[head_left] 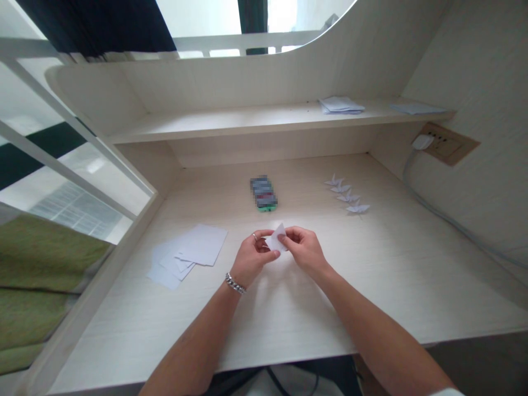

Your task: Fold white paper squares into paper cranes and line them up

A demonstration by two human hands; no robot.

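A small folded piece of white paper (pixel 277 238) is held just above the desk (pixel 371 286), near its middle. My left hand (pixel 251 259) pinches its left side; there is a ring on one finger and a chain bracelet on the wrist. My right hand (pixel 304 248) pinches the paper's right side with fingertips closed on it. Both forearms reach in from the bottom edge.
A loose stack of white paper sheets (pixel 187 254) lies left of my hands. A blurred phone-like object (pixel 263 193) sits further back. Several folded paper cranes (pixel 348 196) line up at the right. More papers (pixel 340 105) rest on the shelf; a wall socket with cable (pixel 437 144) is at the right.
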